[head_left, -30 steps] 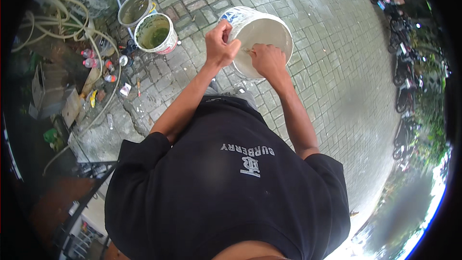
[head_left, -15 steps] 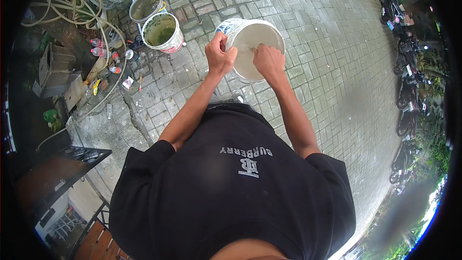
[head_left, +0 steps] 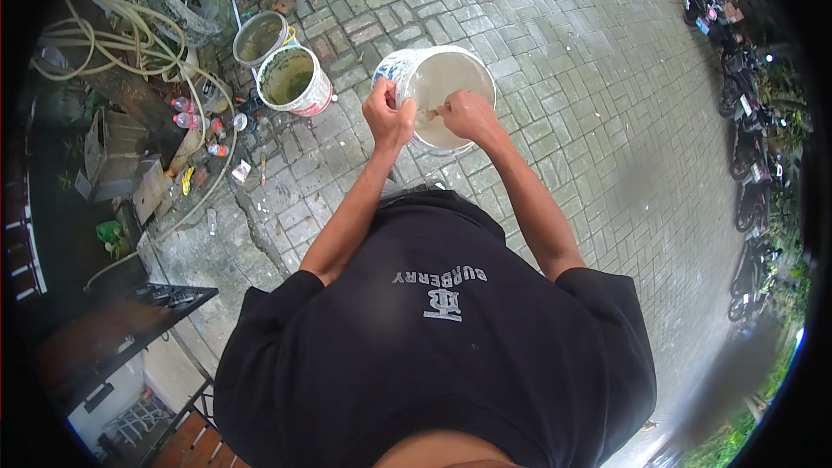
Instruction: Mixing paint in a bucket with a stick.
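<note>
A white plastic bucket with a blue-printed side is held in front of me over the paved ground, its mouth tipped toward me. My left hand grips its near-left rim. Beside it, my right hand is closed over the near rim, fingers reaching just inside. The inside of the bucket looks pale, with a small brownish bit near my right fingers. My black T-shirt fills the lower part of the view.
Two open buckets stand on the ground at the left: a white one with greenish contents and a grey one behind it. A coiled hose, small bottles and clutter lie further left. Parked motorbikes line the right edge.
The view has swung, so the bucket and both hands now sit lower and more central. My right hand has shifted from the bucket's right side to its near rim, close to my left hand.
</note>
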`<state>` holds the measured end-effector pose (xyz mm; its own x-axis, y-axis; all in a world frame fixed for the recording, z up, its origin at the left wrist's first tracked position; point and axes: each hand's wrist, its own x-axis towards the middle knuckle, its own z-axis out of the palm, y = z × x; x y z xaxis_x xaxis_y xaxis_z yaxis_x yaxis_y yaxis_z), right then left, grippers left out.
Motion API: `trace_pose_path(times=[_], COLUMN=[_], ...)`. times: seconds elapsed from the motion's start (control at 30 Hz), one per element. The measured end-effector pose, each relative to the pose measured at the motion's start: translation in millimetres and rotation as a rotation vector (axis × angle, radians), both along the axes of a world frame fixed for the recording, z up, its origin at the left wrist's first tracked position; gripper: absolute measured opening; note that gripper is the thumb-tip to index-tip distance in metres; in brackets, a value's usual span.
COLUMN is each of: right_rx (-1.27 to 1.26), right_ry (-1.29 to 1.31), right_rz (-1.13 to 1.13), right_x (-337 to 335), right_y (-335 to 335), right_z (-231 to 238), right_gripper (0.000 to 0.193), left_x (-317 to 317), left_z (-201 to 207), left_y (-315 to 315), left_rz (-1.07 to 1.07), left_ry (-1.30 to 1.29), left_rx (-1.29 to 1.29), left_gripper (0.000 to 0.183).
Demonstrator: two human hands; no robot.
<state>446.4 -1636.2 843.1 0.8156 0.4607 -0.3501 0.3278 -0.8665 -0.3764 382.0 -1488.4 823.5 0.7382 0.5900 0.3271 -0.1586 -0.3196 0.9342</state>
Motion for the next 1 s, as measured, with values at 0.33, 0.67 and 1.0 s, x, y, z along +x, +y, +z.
trace_pose_path(times=[0.33,0.67,1.0], right_rx=[0.032,0.098,0.135], right_ry=[-0.147,-0.096,0.018], right_rz=[-0.194,-0.115,-0.002], right_x=[0,1,6], right_y=[-12,-25,-30], right_z=[-11,-32,-32], right_gripper=[0.020,0.019,0.018], left_x=[5,8,2], left_z=[-5,-12,-15], left_y=[-12,-15,-23], left_rz=[-0.077,-0.081,-0.127], left_ry=[-0.001,0.079,0.082], left_rx=[0.058,0.067,0.059], left_gripper=[0.021,0.020,0.017])
